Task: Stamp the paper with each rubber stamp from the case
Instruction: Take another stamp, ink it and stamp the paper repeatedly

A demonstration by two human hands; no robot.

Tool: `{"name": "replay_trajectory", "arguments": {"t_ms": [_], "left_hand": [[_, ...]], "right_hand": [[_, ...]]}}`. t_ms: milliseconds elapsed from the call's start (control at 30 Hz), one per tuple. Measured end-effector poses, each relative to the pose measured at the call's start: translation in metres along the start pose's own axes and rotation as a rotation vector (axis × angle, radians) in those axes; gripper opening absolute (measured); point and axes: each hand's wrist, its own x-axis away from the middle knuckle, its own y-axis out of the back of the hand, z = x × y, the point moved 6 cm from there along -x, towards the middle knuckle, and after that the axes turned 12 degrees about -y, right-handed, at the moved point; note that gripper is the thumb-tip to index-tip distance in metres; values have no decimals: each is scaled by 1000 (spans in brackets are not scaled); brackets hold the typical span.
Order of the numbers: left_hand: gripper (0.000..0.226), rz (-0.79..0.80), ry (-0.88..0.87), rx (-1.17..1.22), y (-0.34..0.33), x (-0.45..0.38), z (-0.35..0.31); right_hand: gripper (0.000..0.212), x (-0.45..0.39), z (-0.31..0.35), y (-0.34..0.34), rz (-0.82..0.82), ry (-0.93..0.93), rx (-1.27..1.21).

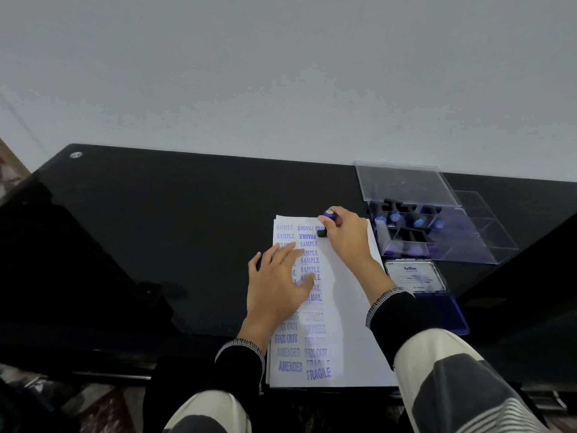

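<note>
Head view, looking down at a glossy black table [156, 229]: the right hand [346, 235] has its fingers curled around a black rubber stamp [327, 221] with a round blue cap, holding it upright with its base on the far right corner of a white sheet of paper [346, 307]. The left hand [279, 285] lies flat with fingers spread, pressing on the left half of the same sheet. The paper, the top sheet of a thin stack, lies lengthwise at the near edge of the table and carries 2 columns of blue stamped words, among them SAMPLE, FRAGILE, AIR MAIL, EXPRESS, FAX OUT and AMENDED; its right half is mostly blank. Just right of the paper's far end stands a clear plastic case [487, 245] with dividers and its lid raised, holding several more blue-capped stamps [395, 217] in the left compartments. Nearer the person, just beside the paper's right edge, lies an open ink pad [437, 307] with a blue inked surface and a labelled lid. Both wrists show dark cuffs with pale stitched edges.
</note>
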Motion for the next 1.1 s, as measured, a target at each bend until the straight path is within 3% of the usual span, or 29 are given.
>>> {"name": "replay_trajectory", "arguments": {"t_ms": [300,600,900,1000,1100], "left_hand": [[56,1,7,3,0,0,0],[56,2,6,2,1,0,-1],[55,-22,1,16,1,0,-1],[55,-14,2,4,1,1,-1],[57,-13,-1,15,1,1,0]], "right_hand": [[16,23,-7,1,-112,44,-92],[14,2,1,3,-8,-10,-24],[20,14,-12,-2,-48,-26,-125],[16,10,-17,8,-76,-101,-265],[13,4,-42,21,-180,-319,-595]]}}
